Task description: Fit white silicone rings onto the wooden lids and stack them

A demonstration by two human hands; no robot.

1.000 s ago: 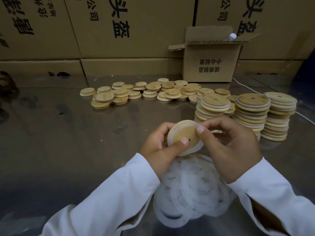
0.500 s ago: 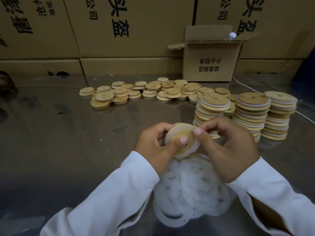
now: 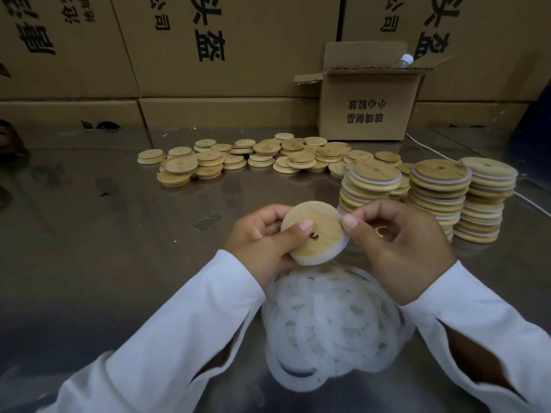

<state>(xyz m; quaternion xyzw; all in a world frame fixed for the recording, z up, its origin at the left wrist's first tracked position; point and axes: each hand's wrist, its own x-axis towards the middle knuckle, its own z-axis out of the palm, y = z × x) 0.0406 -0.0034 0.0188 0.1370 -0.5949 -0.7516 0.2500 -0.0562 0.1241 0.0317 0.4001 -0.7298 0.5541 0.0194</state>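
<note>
From the head camera: the left hand [image 3: 262, 236] grips a wooden lid [image 3: 319, 234] above the loose ring pile [image 3: 334, 320], thumb on its face. The right hand [image 3: 399, 248] pinches the white ring [image 3: 325, 260] at the lid's upper right rim. It looks nearly seated, though the far edge is hidden. Next, I'd judge: press it home, then add it to the finished stacks [image 3: 438, 186]

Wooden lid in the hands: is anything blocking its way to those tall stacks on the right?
Nothing visible blocks it. The wooden lid, gripped by the left hand with the right hand pinching its white ring, is just in front of the nearest stack.
</note>
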